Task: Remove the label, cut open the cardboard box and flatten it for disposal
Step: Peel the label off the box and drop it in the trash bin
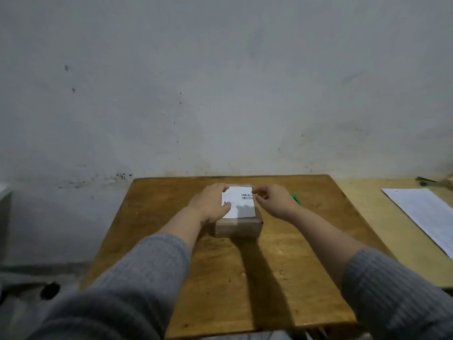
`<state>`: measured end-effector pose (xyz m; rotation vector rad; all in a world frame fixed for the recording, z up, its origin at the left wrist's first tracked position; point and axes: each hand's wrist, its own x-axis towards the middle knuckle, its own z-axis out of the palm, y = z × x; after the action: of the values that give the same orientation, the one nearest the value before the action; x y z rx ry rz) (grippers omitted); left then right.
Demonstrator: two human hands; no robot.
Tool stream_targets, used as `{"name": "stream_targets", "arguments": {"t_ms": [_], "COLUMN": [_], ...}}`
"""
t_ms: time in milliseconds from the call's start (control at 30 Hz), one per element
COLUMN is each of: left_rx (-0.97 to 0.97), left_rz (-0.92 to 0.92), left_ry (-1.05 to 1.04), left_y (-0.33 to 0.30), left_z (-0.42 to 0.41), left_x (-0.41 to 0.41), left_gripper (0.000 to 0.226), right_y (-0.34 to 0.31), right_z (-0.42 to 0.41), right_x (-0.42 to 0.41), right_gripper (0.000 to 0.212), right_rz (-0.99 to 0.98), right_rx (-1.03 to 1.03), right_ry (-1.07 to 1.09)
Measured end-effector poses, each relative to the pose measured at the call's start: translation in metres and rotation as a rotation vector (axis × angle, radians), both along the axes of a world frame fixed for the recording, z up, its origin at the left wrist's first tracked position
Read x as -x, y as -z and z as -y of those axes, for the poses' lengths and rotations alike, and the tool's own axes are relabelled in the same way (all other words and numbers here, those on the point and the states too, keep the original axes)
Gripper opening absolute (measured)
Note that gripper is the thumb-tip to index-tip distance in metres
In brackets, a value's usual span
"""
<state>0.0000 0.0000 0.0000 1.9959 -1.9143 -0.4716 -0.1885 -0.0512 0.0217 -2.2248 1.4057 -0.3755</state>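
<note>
Label removal is starting: the left hand (211, 202) lies spread on the box (238, 226) while the right hand (274, 200) pinches the label (239, 201) corner, which likely needs a slow peel.

Cardboard box (237, 227) on wooden table (245, 278), white label (239, 201) on top; left hand (210, 203) flat on label, right hand (273, 200) pinching its far right corner.

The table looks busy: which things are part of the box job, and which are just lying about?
Part of the job:
cardboard box
white label on its top
left hand steadying the box
right hand picking at the label's far corner

Lying about:
sheet of paper
green object, mostly hidden; possibly the cutter
</note>
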Motion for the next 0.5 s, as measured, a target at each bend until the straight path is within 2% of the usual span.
{"name": "stream_targets", "arguments": {"t_ms": [333, 500], "left_rx": [-0.056, -0.087], "left_rz": [0.055, 0.122], "left_ry": [-0.048, -0.134], "left_y": [0.066, 0.078], "left_z": [0.027, 0.047], "left_x": [0.001, 0.016], "left_gripper": [0.070, 0.100], "right_y": [0.055, 0.066], "right_z": [0.026, 0.065], "right_x": [-0.009, -0.026], "right_gripper": [0.031, 0.025], "right_rz": [0.092, 0.121], "right_rx": [-0.119, -0.072], "right_ry": [0.241, 0.275]}}
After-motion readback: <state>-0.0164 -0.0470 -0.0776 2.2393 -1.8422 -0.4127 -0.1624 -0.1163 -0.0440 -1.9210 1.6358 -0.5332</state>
